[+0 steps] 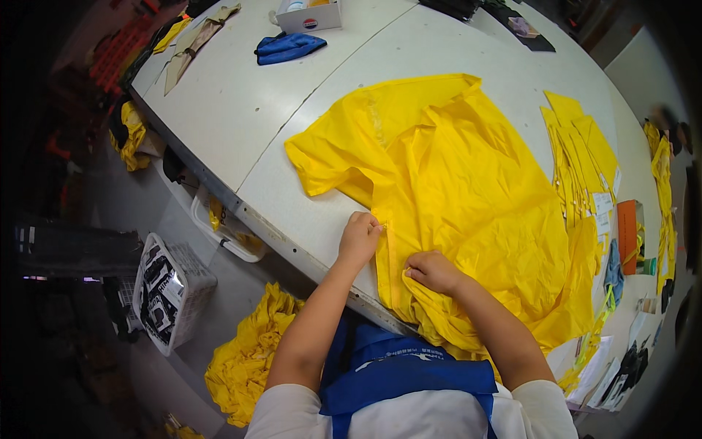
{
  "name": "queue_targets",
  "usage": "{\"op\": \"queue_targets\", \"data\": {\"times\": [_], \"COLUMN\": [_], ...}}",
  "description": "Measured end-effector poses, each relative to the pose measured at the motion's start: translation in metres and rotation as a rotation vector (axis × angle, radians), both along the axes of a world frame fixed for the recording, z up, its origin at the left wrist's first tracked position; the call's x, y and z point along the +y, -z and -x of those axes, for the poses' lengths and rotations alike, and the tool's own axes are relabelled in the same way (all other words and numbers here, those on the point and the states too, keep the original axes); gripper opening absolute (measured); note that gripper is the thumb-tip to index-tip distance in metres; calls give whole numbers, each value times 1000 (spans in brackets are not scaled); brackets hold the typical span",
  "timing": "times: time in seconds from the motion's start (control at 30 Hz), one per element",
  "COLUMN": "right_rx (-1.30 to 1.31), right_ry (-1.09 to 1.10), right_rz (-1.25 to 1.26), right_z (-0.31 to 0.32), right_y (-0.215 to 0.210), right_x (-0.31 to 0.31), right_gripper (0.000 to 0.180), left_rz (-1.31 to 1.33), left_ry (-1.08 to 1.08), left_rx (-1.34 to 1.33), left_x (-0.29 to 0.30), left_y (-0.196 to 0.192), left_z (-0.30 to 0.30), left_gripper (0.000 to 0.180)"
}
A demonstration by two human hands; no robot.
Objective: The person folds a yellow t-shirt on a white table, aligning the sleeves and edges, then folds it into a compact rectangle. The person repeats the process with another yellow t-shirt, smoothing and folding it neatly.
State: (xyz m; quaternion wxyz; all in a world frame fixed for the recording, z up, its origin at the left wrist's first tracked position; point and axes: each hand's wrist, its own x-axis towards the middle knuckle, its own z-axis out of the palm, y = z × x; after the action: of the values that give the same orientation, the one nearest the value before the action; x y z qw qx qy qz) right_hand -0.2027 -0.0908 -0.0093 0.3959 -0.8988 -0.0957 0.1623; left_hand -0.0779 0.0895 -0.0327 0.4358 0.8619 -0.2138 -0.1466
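A large yellow raincoat lies spread and wrinkled over the near part of the white table, its lower edge hanging at my waist. Close to a seam strip along the coat's left side, my left hand is closed, thumb and forefinger pinching the edge. A little lower and to the right, my right hand grips a fold of the same yellow fabric, fingers curled in. One sleeve points left, past my left hand.
Stacked yellow fabric pieces lie at the right beside an orange box. A blue cloth and a white box sit at the far side. On the floor at left are a yellow heap and a white basket.
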Motion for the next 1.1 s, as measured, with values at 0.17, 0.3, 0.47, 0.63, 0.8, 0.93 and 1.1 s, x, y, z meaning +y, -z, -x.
{"op": "queue_targets", "data": {"times": [0.17,0.3,0.47,0.63,0.8,0.93,1.1], "right_rx": [183,218,-33,-98,-67,-120,-187], "right_ry": [283,495,491,449,452,457,539], "right_rz": [-369,-487,-382,-401,-298,-294,-245], "right_z": [8,1,8,15,21,27,35], "right_y": [-20,-111,-149,-154,-172,-177,-182], "right_x": [-3,-21,-22,-21,-18,-16,-13], "right_gripper": [15,12,14,14,15,13,13], "left_rz": [225,205,331,416,439,412,379], "left_ry": [330,481,470,450,498,579,594], "left_rx": [-421,-448,-518,-558,-490,-455,-410], "left_x": [-12,-19,-24,-26,-25,-26,-28], "left_y": [-66,-108,-133,-143,-157,-170,-175], "left_z": [9,18,29,40,44,41,50], "left_gripper": [10,19,21,20,18,17,19]}}
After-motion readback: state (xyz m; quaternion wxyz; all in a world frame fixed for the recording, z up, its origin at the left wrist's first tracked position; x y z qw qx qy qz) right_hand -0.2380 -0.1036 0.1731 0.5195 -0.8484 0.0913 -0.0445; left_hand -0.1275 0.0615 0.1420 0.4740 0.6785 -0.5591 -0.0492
